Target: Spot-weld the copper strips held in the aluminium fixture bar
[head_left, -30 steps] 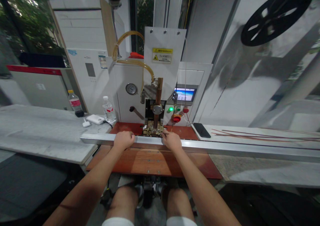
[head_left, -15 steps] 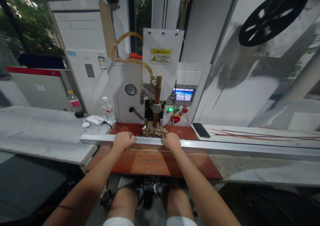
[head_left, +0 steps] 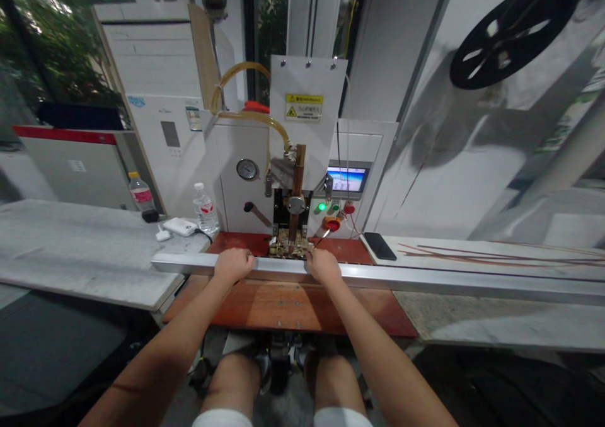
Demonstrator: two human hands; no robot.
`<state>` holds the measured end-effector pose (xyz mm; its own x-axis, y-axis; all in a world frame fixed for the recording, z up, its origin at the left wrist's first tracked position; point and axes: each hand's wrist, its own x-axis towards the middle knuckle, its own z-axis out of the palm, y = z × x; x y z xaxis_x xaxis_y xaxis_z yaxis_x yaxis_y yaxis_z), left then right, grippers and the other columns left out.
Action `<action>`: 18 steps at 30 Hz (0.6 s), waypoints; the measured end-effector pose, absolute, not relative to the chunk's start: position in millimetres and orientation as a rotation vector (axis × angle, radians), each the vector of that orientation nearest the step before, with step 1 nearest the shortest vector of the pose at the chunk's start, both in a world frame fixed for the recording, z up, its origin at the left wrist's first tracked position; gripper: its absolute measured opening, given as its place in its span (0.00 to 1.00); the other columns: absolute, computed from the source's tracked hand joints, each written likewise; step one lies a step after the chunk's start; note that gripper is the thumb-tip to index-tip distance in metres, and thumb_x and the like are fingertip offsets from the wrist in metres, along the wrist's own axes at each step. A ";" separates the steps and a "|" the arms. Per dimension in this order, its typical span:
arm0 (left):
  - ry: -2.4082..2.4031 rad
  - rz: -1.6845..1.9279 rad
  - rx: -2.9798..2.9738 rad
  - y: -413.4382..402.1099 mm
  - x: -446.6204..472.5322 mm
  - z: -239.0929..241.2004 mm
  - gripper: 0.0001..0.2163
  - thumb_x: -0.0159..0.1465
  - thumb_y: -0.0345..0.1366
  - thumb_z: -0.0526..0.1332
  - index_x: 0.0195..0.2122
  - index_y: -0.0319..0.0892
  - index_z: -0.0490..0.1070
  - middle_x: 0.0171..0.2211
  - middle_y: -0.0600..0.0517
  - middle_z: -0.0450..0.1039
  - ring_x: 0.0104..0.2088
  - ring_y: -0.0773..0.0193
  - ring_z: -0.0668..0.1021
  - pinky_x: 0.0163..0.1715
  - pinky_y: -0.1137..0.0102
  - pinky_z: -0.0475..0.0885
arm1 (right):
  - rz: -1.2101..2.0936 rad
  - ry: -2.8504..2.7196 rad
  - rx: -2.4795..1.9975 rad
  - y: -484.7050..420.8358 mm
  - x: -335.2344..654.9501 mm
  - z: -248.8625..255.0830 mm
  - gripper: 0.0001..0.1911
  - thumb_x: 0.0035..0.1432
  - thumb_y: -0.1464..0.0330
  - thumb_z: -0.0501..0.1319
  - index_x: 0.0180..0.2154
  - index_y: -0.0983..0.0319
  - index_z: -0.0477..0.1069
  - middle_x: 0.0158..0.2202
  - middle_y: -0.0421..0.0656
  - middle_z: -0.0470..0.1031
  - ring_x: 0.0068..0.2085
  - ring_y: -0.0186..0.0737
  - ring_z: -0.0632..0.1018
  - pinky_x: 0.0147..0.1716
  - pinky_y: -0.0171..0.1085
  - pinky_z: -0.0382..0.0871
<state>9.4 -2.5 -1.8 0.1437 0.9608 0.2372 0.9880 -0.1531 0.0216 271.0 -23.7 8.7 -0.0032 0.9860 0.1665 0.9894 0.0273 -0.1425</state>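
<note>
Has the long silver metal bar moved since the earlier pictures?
No, the long silver metal bar shows no visible shift against the white marble tabletop.

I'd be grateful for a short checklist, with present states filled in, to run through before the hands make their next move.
1. Left hand on the metal bar: ok, curled over it.
2. Right hand well away from the brass-coloured fixture: not ok, its fingertips are close beside it.
3. Right hand's grip: cannot tell; the fingertips are too small to make out.
4. Green light on the machine lit: ok.
5. Reading on the screen: cannot tell; it is lit, but its text is too small.
6. Phone off the bar: ok, it lies behind it.
</note>
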 end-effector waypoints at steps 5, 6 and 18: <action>-1.948 -0.314 -2.260 -2.3 9.0 -2.7 0.21 0.60 0.42 0.45 0.37 0.44 0.78 0.33 0.44 0.78 0.36 0.55 0.78 0.37 0.65 0.69 | -0.068 -2.099 -2.038 -25.6 270.3 10.2 0.21 0.64 0.62 0.44 0.45 0.61 0.72 0.39 0.52 0.77 0.41 0.46 0.77 0.41 0.38 0.66; -1.945 -0.316 -2.258 -2.6 9.1 -2.4 0.21 0.60 0.42 0.45 0.37 0.44 0.78 0.33 0.44 0.78 0.36 0.55 0.78 0.37 0.66 0.69 | -0.066 -2.099 -2.038 -25.9 270.1 10.4 0.21 0.64 0.62 0.43 0.45 0.61 0.72 0.39 0.52 0.77 0.41 0.46 0.77 0.41 0.38 0.66; -1.921 -0.321 -2.267 -4.3 9.1 -0.5 0.21 0.60 0.42 0.45 0.35 0.44 0.78 0.33 0.44 0.78 0.35 0.55 0.78 0.35 0.66 0.68 | -0.102 -2.059 -2.040 -28.2 268.4 10.0 0.20 0.65 0.62 0.44 0.45 0.61 0.70 0.36 0.51 0.77 0.39 0.44 0.78 0.39 0.37 0.66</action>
<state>9.1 -4.3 -0.5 0.1556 0.9532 0.2594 0.9857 -0.1669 0.0222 268.4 -28.2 10.0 0.0039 0.9758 0.2185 0.9926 0.0227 -0.1191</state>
